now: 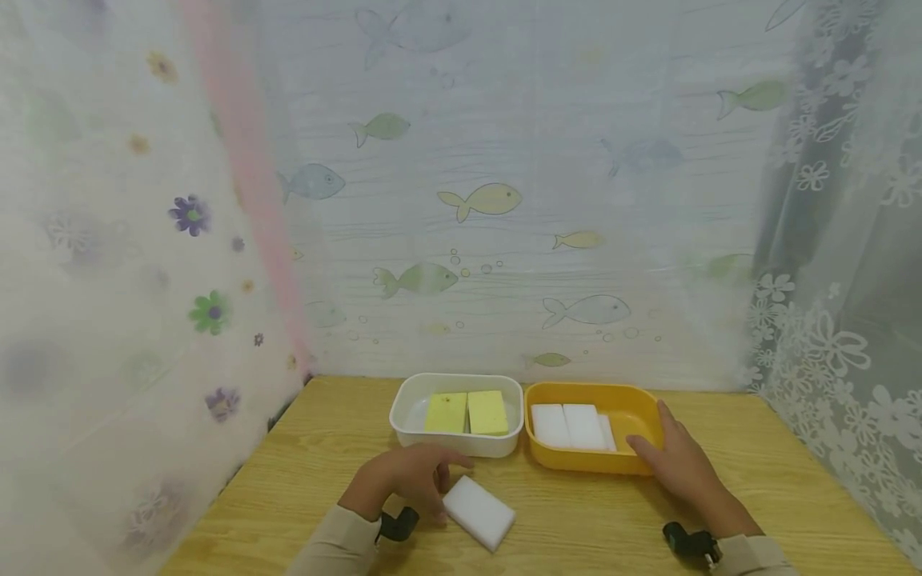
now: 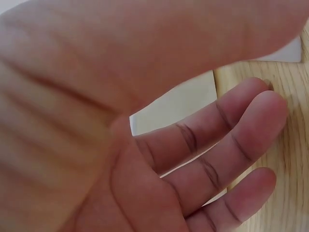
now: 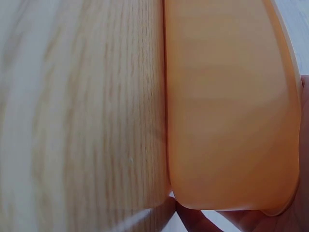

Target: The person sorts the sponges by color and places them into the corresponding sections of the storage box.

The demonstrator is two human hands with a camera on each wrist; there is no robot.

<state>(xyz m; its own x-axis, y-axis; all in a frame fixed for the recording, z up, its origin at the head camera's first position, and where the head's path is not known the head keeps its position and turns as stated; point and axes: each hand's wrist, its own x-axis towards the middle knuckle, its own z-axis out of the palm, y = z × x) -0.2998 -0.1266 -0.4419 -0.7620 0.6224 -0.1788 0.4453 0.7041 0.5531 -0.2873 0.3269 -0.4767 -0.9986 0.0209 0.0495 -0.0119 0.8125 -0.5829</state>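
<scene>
A white sponge block lies flat and slantwise on the wooden table. My left hand is just left of it, with the index finger stretched above its far end; whether a fingertip touches it I cannot tell. Close up in the left wrist view, the left fingers are loosely bent and hold nothing. At the right end of a yellow-orange tub, my right hand grips the rim, thumb over the inner side and fingers outside. Several white sponge blocks lie in that tub's left part.
A white tub stands left of the yellow-orange one, close beside it, with two yellow sponge blocks inside. Behind the table hangs a curtain printed with fish; other patterned curtains flank both sides.
</scene>
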